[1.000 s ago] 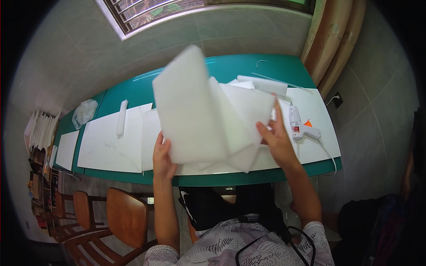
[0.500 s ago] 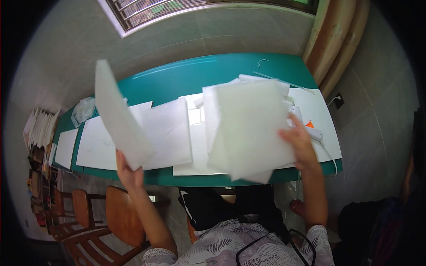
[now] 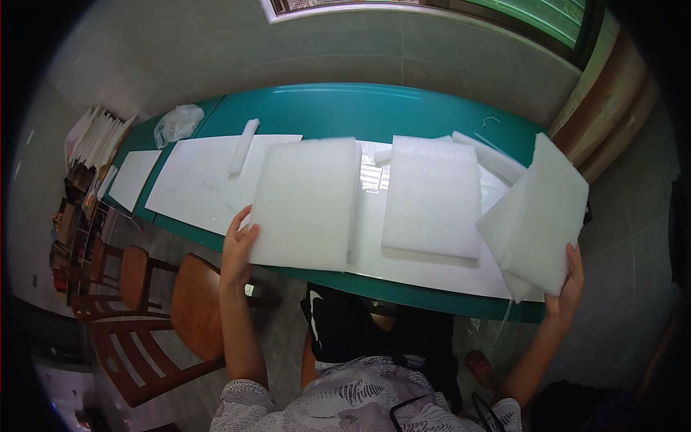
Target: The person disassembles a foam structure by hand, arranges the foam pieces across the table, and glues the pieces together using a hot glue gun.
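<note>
Seen from the head camera looking down, a person sits at a long teal table covered with white sheets. At eight o'clock, the left hand grips the near left edge of a white foam sheet, fingers curled over the rim, the sheet lying flat or nearly flat on the table. At four o'clock, the right hand clasps the lower corner of a small stack of foam sheets, held tilted up off the table's right end. Between the two, near the centre, a second foam sheet lies flat and untouched.

Judging by the layout, two sheets are spread side by side and the held stack is what remains to be laid out.

At ten o'clock, a rolled foam tube rests on a large white board; beyond it sits a crumpled clear plastic bag, and farther left a leaning bundle of white sheets. No labels or signs are legible. Wooden chairs stand at seven o'clock.
</note>
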Motion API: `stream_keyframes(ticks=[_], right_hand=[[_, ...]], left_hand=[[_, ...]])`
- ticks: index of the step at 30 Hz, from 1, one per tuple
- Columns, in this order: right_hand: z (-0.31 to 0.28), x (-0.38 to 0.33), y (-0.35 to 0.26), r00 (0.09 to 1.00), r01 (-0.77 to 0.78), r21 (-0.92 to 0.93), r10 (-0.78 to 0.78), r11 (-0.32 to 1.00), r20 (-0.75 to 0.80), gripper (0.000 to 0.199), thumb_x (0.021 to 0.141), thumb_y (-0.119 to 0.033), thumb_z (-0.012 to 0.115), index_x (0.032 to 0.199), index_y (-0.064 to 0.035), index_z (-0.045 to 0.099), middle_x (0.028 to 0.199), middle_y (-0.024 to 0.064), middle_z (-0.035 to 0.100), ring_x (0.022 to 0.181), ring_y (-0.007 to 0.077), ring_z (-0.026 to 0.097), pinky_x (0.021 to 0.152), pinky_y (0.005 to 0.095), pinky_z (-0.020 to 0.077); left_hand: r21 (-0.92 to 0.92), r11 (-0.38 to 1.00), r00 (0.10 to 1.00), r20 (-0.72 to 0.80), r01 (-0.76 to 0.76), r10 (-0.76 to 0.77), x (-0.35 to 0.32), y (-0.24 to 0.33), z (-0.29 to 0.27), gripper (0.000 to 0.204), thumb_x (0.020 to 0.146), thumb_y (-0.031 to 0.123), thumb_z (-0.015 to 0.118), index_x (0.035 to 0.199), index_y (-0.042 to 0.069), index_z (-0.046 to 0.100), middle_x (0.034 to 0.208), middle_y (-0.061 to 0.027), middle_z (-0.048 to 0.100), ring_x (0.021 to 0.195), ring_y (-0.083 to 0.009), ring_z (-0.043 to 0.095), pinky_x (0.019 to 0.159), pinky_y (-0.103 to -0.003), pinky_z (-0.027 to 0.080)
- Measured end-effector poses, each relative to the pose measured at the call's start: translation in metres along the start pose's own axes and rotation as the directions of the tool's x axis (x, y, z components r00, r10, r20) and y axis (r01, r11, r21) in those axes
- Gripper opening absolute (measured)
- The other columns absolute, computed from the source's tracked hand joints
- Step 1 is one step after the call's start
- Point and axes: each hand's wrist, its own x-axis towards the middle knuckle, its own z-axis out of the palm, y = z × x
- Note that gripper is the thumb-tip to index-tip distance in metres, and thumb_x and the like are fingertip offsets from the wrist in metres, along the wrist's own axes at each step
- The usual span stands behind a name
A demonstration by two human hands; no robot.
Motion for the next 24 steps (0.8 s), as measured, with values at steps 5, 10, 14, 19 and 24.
stream_keyframes(ticks=[5,10,14,19,24], right_hand=[[0.009,-0.006,0.007,0.999,-0.023,-0.06,0.026,0.998,0.047,0.05,0.093,-0.02,0.055,0.138,-0.0008,0.043,0.128,0.0109,0.055,0.117,0.0213,0.054,0.099,0.0329,0.0432],[0.008,-0.008,0.005,1.0,0.019,-0.048,-0.02,0.999,-0.009,0.053,0.093,-0.018,0.054,0.14,0.0004,0.039,0.13,0.0125,0.053,0.118,0.0224,0.053,0.101,0.0331,0.0416],[0.001,-0.01,0.002,0.999,0.047,-0.046,-0.048,0.998,-0.021,0.056,0.091,-0.016,0.054,0.142,0.0018,0.037,0.132,0.0138,0.052,0.12,0.0229,0.051,0.103,0.0332,0.0394],[0.009,-0.011,0.015,1.0,-0.005,-0.068,0.006,0.998,0.01,0.059,0.091,-0.014,0.055,0.143,0.0023,0.034,0.129,0.0168,0.053,0.118,0.0249,0.054,0.101,0.0346,0.0421],[0.003,-0.015,0.008,0.999,0.042,-0.033,-0.042,0.999,-0.011,0.059,0.091,-0.013,0.055,0.143,0.0029,0.033,0.13,0.0172,0.052,0.118,0.0253,0.054,0.101,0.0353,0.043]], left_hand=[[0.177,0.984,1.0,-0.006,0.002,0.0,0.015,0.006,0.016,0.051,0.093,0.01,0.059,0.138,0.002,0.039,0.102,-0.0108,0.066,0.099,-0.0175,0.06,0.088,-0.03,0.047],[0.927,0.18,0.691,0.107,-0.33,0.715,0.025,0.017,0.031,0.05,0.085,0.01,0.065,0.131,-0.002,0.046,0.12,-0.0224,0.053,0.115,-0.034,0.049,0.096,-0.041,0.04],[0.749,0.291,0.745,0.38,-0.595,0.548,0.003,0.02,0.135,0.051,0.085,0.021,0.068,0.128,-0.002,0.05,0.115,-0.021,0.056,0.109,-0.0346,0.052,0.094,-0.044,0.039],[0.895,0.099,0.892,0.444,-0.435,-0.09,0.027,0.011,0.251,0.089,0.08,0.059,0.064,0.14,-0.002,0.038,0.112,-0.0245,0.057,0.101,-0.0341,0.058,0.085,-0.049,0.044],[0.85,0.354,0.918,0.392,-0.389,0.069,0.058,-0.021,0.265,0.109,0.065,0.053,0.081,0.142,-0.003,0.029,0.111,-0.0296,0.055,0.1,-0.0386,0.059,0.087,-0.044,0.049]])
